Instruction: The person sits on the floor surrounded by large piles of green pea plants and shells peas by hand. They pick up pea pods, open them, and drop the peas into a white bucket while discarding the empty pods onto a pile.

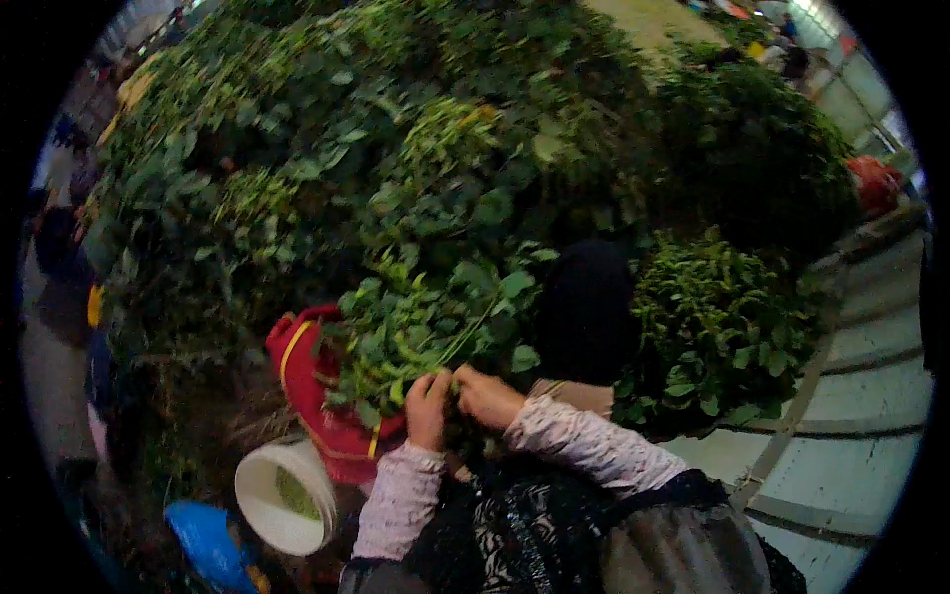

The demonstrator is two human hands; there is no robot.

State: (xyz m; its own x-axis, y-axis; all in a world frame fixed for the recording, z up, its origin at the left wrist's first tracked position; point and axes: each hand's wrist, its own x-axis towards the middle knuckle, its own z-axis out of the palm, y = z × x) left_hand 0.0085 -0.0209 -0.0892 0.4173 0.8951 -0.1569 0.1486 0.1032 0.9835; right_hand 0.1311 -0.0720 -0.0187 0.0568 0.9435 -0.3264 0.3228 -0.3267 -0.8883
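Observation:
My left hand (429, 412) and my right hand (486, 397) meet just above my lap, thumbs and fingertips close together. Each is closed on part of a leafy green plant (475, 327), whose thin stems stretch up and away from the fingers. What exactly lies between the fingertips is too small and blurred to tell. Loose leaves and what look like green pods spread in front of the left hand. Under them on the left lies a red cloth or bag (300, 371) with yellow trim. A white bucket (286, 497), tilted in view, holds small green pieces at its bottom.
A large heap of leafy plants (356, 148) rises ahead. Another leafy bunch (720, 319) lies to the right, past a dark rounded shape (586, 312). A blue object (208, 542) sits beside the bucket. Pale translucent sheeting (853, 386) runs along the right; people appear blurred at the left edge.

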